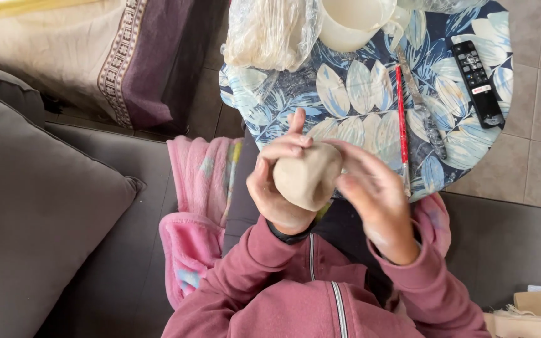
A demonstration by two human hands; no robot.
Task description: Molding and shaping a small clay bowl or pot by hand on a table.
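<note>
Squeezing a clay lump (pixel 308 175)
Held by left hand (pixel 277 181) and right hand (pixel 370 188), fingers (pixel 286 149) wrapped around; white jug (pixel 352 25) on tabletop (pixel 345 94), inside unseen.

Maroon zip hoodie (pixel 295 294), ribbed cuffs, black wristband (pixel 289 236) on left wrist

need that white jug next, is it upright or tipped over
Upright: the white jug stands on the leaf-print table, its round open mouth facing the camera.
</note>
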